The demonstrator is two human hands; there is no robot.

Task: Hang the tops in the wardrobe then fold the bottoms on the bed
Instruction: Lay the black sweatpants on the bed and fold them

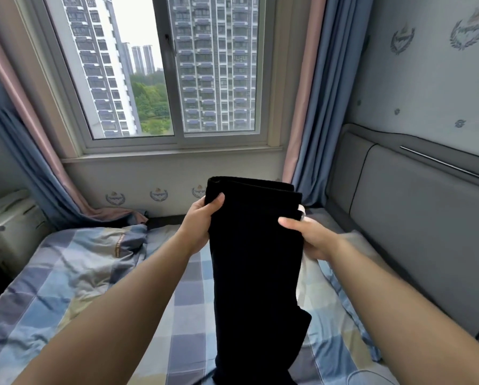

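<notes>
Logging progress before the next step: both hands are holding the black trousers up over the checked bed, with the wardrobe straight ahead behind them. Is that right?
Not quite. Straight ahead behind the black trousers is a window looking out on tower blocks, not the wardrobe, which the head view does not show. The rest holds: the left hand and right hand both grip the trousers, held up over the checked bed.

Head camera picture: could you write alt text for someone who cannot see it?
Two hands, left and right, hold up black trousers by their top end above a bed with a checked blue cover. Behind is a window showing tall apartment blocks, with blue and pink curtains.
</notes>
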